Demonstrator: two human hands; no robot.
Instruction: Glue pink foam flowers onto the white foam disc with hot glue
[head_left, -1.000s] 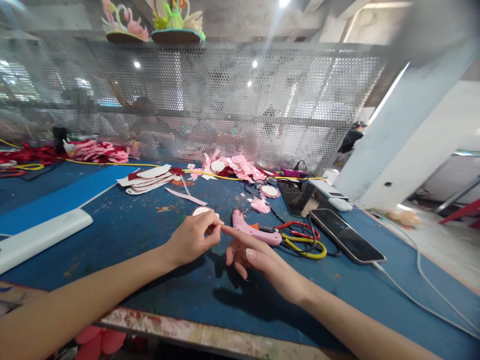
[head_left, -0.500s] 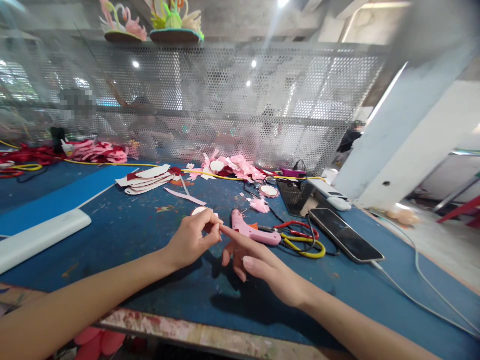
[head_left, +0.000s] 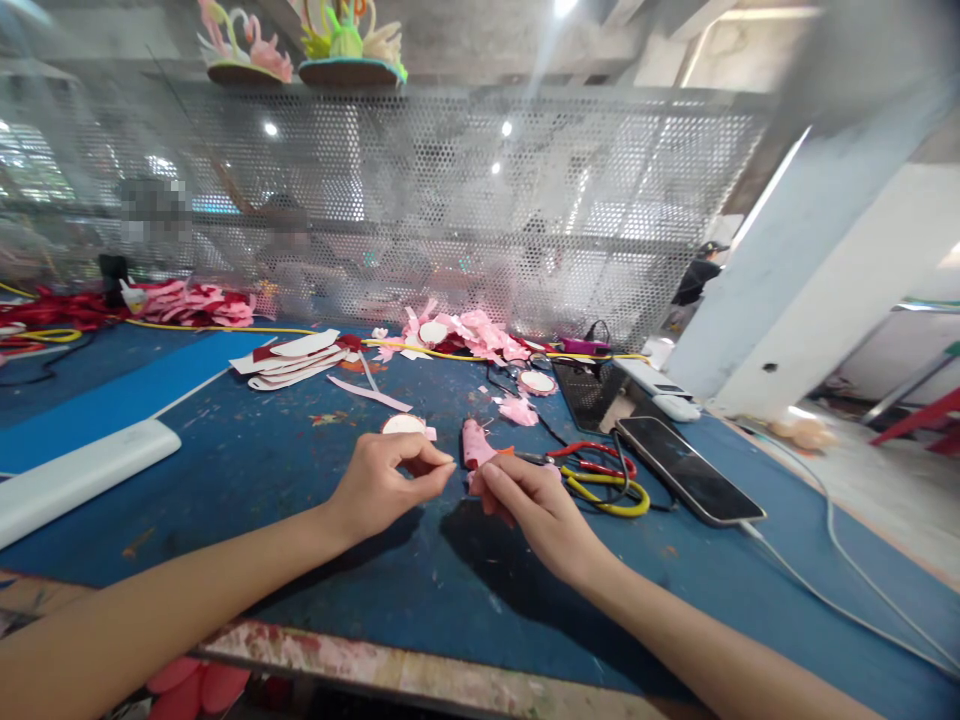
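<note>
Blue table [head_left: 390,610]. Pink glue gun [head_left: 475,444] lies partly behind the right hand [head_left: 541,505], contact unclear; likely parked there for reach. Both grips pinched, left hand [head_left: 379,485] too, probably for fine control; can't tell if either holds anything. White disc [head_left: 403,425] just beyond left. Phone [head_left: 690,470] farther right.

A craft workshop is indicated by a glue gun [head_left: 475,443] beyond the right hand [head_left: 536,505] on a paint-stained workbench [head_left: 247,480]. Stacked cut-outs [head_left: 300,361] lie ahead of the left hand [head_left: 386,485], before a perforated partition [head_left: 450,215].
</note>
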